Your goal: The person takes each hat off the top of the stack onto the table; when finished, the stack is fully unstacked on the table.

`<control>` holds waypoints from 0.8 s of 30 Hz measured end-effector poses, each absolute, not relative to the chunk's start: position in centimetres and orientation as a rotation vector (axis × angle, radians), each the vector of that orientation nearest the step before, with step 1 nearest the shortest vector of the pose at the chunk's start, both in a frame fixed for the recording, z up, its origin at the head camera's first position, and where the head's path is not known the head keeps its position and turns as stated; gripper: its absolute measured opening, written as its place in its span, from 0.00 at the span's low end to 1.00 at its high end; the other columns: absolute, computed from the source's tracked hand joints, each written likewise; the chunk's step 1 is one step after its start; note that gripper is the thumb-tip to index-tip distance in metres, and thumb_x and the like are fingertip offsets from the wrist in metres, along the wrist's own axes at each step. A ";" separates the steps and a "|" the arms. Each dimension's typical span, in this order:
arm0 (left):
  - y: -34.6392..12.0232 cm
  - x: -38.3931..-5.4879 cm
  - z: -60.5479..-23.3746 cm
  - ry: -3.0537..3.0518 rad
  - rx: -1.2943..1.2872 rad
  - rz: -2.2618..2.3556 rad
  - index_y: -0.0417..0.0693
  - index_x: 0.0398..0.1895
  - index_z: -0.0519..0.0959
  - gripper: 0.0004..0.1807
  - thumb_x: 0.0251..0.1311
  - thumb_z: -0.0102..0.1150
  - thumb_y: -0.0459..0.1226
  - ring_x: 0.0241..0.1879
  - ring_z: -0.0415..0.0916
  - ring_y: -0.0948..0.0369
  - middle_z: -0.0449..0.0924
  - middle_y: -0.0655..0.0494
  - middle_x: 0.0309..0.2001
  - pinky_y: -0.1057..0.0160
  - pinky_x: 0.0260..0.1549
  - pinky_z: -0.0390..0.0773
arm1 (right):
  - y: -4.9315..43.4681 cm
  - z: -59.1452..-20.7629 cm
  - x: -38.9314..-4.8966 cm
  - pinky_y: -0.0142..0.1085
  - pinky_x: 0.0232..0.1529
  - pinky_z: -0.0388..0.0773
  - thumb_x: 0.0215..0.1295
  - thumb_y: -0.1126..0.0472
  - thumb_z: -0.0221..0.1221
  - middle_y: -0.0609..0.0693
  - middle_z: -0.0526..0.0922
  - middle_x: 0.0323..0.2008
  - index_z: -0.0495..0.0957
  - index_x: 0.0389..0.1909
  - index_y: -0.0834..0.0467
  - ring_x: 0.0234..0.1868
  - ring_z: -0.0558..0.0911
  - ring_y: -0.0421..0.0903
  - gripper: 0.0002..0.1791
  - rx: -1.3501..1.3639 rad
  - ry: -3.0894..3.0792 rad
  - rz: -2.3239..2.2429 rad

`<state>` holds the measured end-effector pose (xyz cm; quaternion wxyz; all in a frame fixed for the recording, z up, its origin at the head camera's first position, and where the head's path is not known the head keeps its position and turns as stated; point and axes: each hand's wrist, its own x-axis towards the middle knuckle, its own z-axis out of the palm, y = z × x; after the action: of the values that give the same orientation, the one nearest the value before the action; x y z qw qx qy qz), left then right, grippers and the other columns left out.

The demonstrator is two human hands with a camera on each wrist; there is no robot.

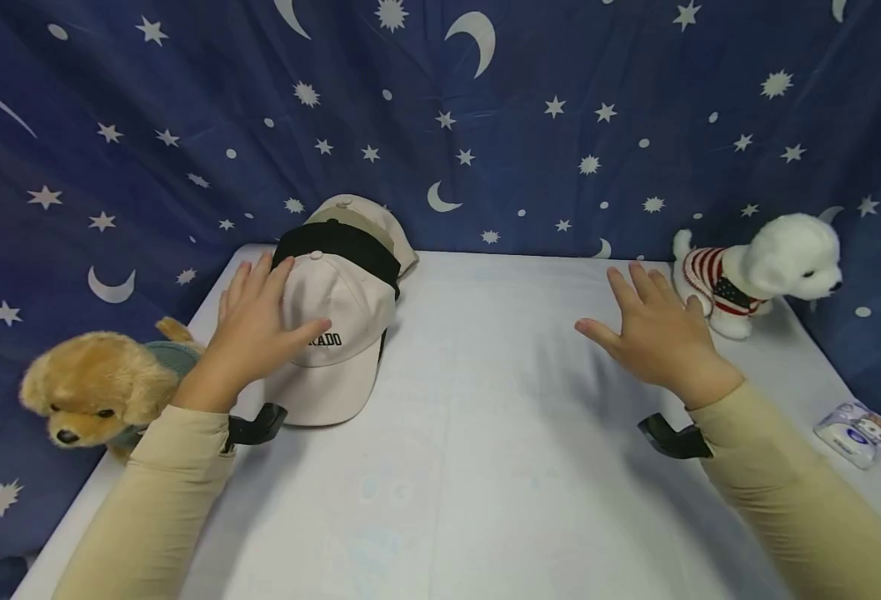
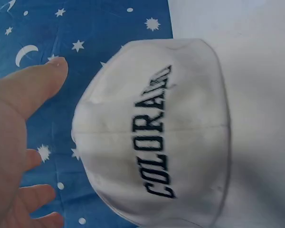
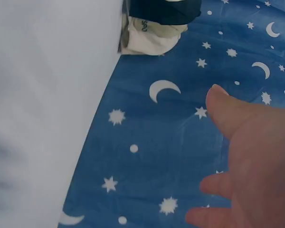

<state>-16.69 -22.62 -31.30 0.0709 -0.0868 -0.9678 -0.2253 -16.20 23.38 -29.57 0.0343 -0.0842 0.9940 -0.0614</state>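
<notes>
In the head view, a stack of baseball caps leans back at the table's left rear. The front cap is off-white with dark lettering, and COLORA shows large on its front panel in the left wrist view. Behind it come a black cap and a beige one. My left hand hovers over the off-white cap's left side, fingers spread. On the right, my right hand is held above the table with fingers apart and nothing in it, near a white plush dog in a striped sweater.
A golden plush dog stands at the left edge, partly behind my left forearm. A small purple-and-white packet lies at the right edge. The white table meets a blue star-and-moon curtain at the back.
</notes>
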 end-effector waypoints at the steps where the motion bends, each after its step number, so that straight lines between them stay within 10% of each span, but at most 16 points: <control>1: -22.8 -16.7 -31.5 -2.898 -0.259 -0.694 0.38 0.79 0.50 0.54 0.59 0.66 0.56 0.75 0.32 0.34 0.40 0.32 0.77 0.31 0.67 0.37 | 23.0 -29.7 -16.3 0.77 0.60 0.43 0.67 0.24 0.41 0.70 0.42 0.77 0.46 0.78 0.65 0.75 0.45 0.71 0.57 -0.277 3.059 -0.195; 24: -25.7 -15.1 -36.7 -2.779 -0.034 -1.045 0.33 0.78 0.44 0.61 0.53 0.76 0.46 0.71 0.50 0.33 0.48 0.26 0.73 0.32 0.64 0.55 | 14.5 -33.4 -20.9 0.56 0.70 0.57 0.63 0.38 0.65 0.60 0.58 0.75 0.56 0.77 0.62 0.74 0.57 0.60 0.51 -0.701 2.944 -0.791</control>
<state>-15.14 -25.74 -36.68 0.0861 -0.0115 -0.9325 -0.3506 -20.86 14.52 -33.35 0.0067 -0.2240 0.9412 -0.2530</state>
